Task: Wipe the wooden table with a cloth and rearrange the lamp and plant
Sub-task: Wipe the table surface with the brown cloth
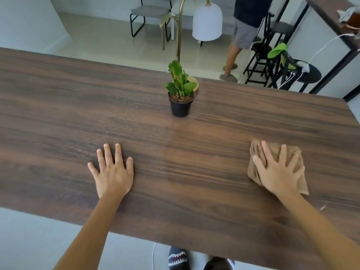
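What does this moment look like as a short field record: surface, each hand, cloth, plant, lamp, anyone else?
surface: wooden table
left hand: flat on the bare wood, fingers spread, holding nothing
right hand: palm down, pressing the brown cloth
brown cloth: crumpled, at the table's right side
potted plant: upright in a black pot, mid-table
lamp: gold base directly behind the plant, white shade hanging beyond the far edge
bystander: standing on the floor beyond the table

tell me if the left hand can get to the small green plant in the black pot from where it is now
Probably yes. The left hand lies flat and empty on the dark wooden table, and nothing stands between it and the small green plant in the black pot, though it would need a forward stretch.
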A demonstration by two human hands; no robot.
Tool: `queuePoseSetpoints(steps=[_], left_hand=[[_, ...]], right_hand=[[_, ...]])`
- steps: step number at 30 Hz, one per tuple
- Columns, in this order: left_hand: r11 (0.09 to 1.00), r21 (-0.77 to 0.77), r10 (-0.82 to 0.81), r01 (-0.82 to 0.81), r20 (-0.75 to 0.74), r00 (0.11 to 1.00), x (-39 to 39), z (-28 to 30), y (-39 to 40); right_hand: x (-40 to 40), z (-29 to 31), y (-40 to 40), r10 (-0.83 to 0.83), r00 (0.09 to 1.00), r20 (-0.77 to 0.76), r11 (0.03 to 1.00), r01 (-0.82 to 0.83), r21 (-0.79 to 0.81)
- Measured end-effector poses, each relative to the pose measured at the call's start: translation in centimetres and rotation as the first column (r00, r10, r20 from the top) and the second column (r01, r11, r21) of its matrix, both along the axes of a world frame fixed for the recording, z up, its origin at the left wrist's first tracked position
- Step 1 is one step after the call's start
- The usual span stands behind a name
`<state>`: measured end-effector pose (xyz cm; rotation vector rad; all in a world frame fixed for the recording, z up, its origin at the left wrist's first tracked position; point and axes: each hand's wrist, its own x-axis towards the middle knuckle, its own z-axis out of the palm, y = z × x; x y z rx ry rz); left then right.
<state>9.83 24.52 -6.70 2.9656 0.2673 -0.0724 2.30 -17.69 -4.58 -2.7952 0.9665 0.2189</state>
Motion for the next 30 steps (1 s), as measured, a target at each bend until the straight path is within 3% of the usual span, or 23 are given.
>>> queuePoseSetpoints(steps=[2, 5, 8, 10, 11, 13, 16, 19, 21, 22, 24, 27, 29, 30], left_hand=[[1.000, -0.003, 0.004, -0.004, -0.008, 1.000, 0.0, 0.0, 0.0], [1.000, 0.002, -0.007, 0.007, -0.009, 1.000, -0.1, -0.1, 0.1], [1.000, 0.006, -0.015, 0.015, -0.017, 1.000, -0.2, -0.1, 0.1], [1.000, -0.002, -0.018, 0.018, -0.012, 1.000, -0.2, 0.0, 0.1], [1.000, -0.009, -0.020, 0.020, -0.009, 1.000, -0.2, 0.0, 0.2], [1.000, -0.014, -0.024, 0.024, 0.002, 1.000, -0.2, -0.1, 0.3], [1.000, -0.011, -0.018, 0.018, 0.006, 1.000, -0.3, -0.1, 0.2], [1.000, -0.015, -0.025, 0.025, 0.004, 1.000, -0.2, 0.1, 0.2], [0.999, -0.030, -0.027, 0.028, 0.003, 1.000, -0.4, 0.2, 0.2], [0.999, -0.036, -0.027, 0.027, 0.006, 1.000, -0.4, 0.3, 0.1], [0.998, -0.047, -0.036, 0.037, 0.010, 0.999, -0.5, 0.4, 0.1], [0.995, -0.076, -0.060, 0.064, 0.047, 0.997, -0.7, 0.5, 0.4], [0.993, -0.100, -0.056, 0.066, 0.104, 0.993, -0.8, 0.6, 0.4], [0.991, -0.112, -0.050, 0.066, 0.140, 0.989, -1.0, 0.8, -0.1]], right_hand=[[5.3, 0.2, 3.3, -0.051, 0.999, 0.009, 0.998, 0.051, 0.029], [7.5, -0.9, 13.9, 0.294, 0.955, 0.040, 0.955, -0.295, 0.023], [1.8, -1.5, 22.5, 0.639, 0.747, 0.185, 0.763, -0.646, -0.028], [-3.2, -1.6, 22.2, 0.752, 0.614, 0.241, 0.647, -0.758, -0.088], [-5.6, -1.9, 20.2, 0.762, 0.604, 0.235, 0.635, -0.767, -0.091], [-9.1, -1.7, 13.9, 0.714, 0.670, 0.203, 0.696, -0.713, -0.092], [-9.9, -0.8, 5.5, 0.465, 0.882, 0.077, 0.884, -0.460, -0.080], [-3.9, -0.5, 4.0, 0.128, 0.991, 0.032, 0.991, -0.126, -0.041], [1.5, -0.3, 6.7, -0.030, 0.999, 0.014, 0.999, 0.029, 0.015], [3.5, -0.2, 8.9, -0.003, 1.000, 0.011, 1.000, 0.003, 0.022], [4.6, -0.9, 15.1, 0.213, 0.977, 0.030, 0.976, -0.214, 0.030], [-0.5, -1.8, 22.7, 0.568, 0.800, 0.194, 0.817, -0.577, -0.013], [-5.0, -2.0, 23.0, 0.686, 0.672, 0.278, 0.711, -0.700, -0.062], [-7.0, -2.4, 21.6, 0.702, 0.650, 0.291, 0.693, -0.718, -0.066]])
